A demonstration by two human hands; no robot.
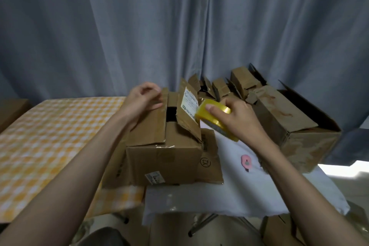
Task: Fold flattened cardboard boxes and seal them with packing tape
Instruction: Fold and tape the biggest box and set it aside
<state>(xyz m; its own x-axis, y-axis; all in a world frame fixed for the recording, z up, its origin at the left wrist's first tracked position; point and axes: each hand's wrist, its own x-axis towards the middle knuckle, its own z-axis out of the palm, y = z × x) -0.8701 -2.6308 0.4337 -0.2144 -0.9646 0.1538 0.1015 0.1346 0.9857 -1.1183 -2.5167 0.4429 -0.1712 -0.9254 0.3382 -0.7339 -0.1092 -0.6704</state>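
Note:
A brown cardboard box point(163, 156) stands at the middle of the view, with its top flaps partly raised and a dark gap between them. My left hand point(142, 100) rests on the box's left top flap near the far edge, its fingers curled at the flap's edge. A yellow roll of packing tape point(214, 120) is gripped by my right hand point(236, 118) just to the right of the box's raised right flap, which bears a white label point(189, 101). A clear strip of tape seems to run from the roll toward that flap.
A large open cardboard box point(295, 126) holding several smaller boxes stands at the right. A pink cutter point(246, 163) lies on the white cloth point(199, 197). A yellow checked tablecloth point(50, 136) covers the left. More cardboard lies at bottom right point(279, 229). Grey curtain point(179, 26) behind.

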